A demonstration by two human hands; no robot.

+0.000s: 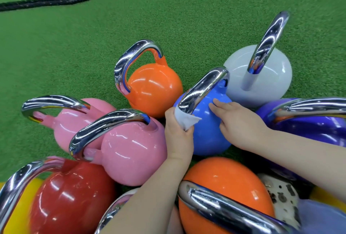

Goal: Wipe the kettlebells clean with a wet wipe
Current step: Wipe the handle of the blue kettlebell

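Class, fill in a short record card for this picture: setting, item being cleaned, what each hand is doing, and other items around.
setting: green turf floor
item being cleaned: blue kettlebell
left hand: grips white wet wipe around the chrome handle
right hand: rests flat on the blue body
nearby: orange kettlebell, grey kettlebell, black rope

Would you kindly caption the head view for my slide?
Left hand wraps a wet wipe around the blue kettlebell's chrome handle; right hand steadies it.
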